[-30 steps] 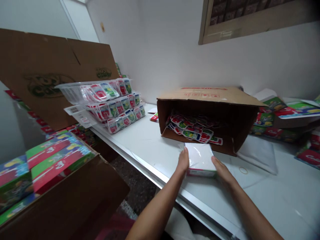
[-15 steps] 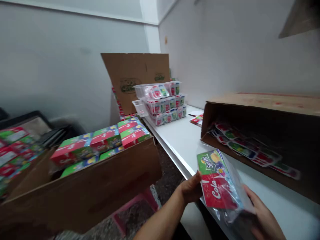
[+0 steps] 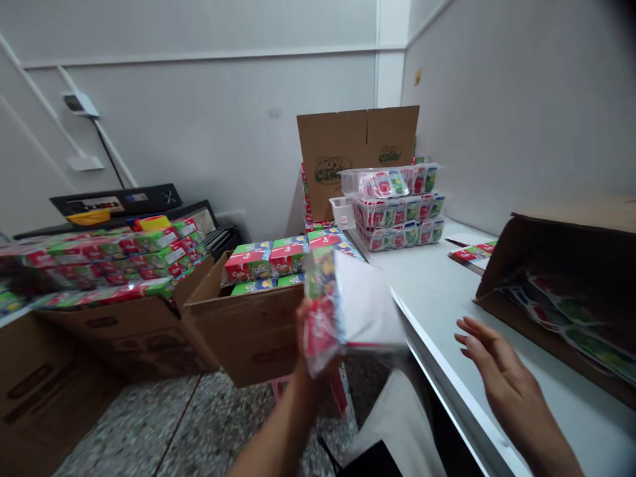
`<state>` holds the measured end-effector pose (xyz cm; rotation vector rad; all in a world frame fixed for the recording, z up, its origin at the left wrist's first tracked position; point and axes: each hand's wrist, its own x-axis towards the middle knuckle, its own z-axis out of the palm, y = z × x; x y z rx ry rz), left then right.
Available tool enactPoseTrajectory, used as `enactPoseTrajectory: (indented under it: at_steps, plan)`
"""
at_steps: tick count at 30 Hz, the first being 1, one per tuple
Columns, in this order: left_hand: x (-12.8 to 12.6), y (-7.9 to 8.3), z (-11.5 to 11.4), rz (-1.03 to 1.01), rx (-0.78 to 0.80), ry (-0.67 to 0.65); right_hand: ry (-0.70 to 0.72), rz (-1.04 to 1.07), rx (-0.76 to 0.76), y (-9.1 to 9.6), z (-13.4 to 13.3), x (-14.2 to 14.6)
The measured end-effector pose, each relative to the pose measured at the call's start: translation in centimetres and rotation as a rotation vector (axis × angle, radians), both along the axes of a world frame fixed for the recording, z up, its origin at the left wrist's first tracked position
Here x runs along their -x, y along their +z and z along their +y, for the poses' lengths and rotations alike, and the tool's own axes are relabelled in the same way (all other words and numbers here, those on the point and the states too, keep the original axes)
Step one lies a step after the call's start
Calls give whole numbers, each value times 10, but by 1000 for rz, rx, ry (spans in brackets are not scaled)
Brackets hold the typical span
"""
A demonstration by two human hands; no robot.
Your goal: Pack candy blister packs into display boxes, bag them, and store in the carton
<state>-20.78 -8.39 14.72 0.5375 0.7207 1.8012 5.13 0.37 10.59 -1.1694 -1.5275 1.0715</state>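
Observation:
My left hand (image 3: 311, 338) grips a plastic-wrapped carton (image 3: 365, 305) with red and green printing and a white side, blurred by motion. It hangs off the table's left edge, in front of an open cardboard box (image 3: 248, 331) that holds several red and green cola cartons (image 3: 248, 260). Apart from the carton, my right hand (image 3: 501, 364) is over the white table (image 3: 432, 285), fingers apart, nothing in it. Right of that hand, a cardboard box (image 3: 501, 258) on its side holds loose can-shaped printed pieces (image 3: 571, 311).
Stacked clear plastic trays (image 3: 400, 212) of printed pieces stand at the table's far end, before a tall cardboard box (image 3: 358, 146). On the left, another open box (image 3: 124, 331) stands near rows of wrapped cartons (image 3: 124, 255). A pink stool (image 3: 339, 391) is under the middle box.
The carton has moved left off the table in my left hand. My right hand has let go of it. The view has turned left.

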Motion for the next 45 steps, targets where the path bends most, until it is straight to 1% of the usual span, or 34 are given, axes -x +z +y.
enactPoseTrajectory:
  at_steps: [1,2,3,5,6,7,8,9,10,12,13,14,17,19,21,24,26,29,32,34,38,41,43,45]
  plan:
    - [25,24,-7,227,66,120,33,-15,18,0,2,-3]
    - [51,48,-14,443,119,199,66,-38,49,-2,4,-4]
    - [75,73,-19,635,132,252,103,-60,86,-4,4,-5]
    - [121,117,-21,996,154,247,187,-69,152,-8,2,0]
    - [142,135,-18,1183,172,251,230,-56,171,-10,1,4]
    - [160,150,-11,1364,195,238,272,-41,183,-12,0,9]
    - [176,160,-3,1547,218,238,311,-25,188,-15,0,14]
    - [190,166,7,1736,267,201,344,-12,189,-18,0,19]
    - [201,169,17,1907,343,140,368,-4,194,-21,1,22]
    - [215,165,36,2148,496,-15,389,-6,205,-27,4,27]
    - [219,161,44,2214,549,-93,387,-14,210,-30,6,28]
    - [220,156,50,2248,567,-156,379,-23,213,-32,8,29]
    - [218,144,63,2256,484,-283,375,-56,213,-36,12,32]
    - [217,141,67,2224,435,-349,386,-76,203,-37,12,35]
    - [220,141,69,2186,430,-387,400,-97,189,-36,12,38]
    - [226,142,72,2128,420,-391,428,-129,179,-35,10,40]
    - [226,140,73,2132,431,-374,447,-141,172,-34,9,40]
    - [214,134,70,2234,429,-342,472,-184,137,-33,7,38]
    - [199,127,59,2336,311,-295,489,-249,87,-31,5,36]
    - [193,123,49,2361,275,-237,498,-277,66,-31,3,34]
    - [188,106,40,2417,287,-121,525,-325,44,-28,-1,32]
    - [184,92,39,2440,322,-100,539,-341,22,-28,-6,28]
    - [184,87,36,2342,344,-126,549,-337,13,-30,-8,24]
    - [189,88,29,2113,432,-81,565,-325,5,-33,-7,21]
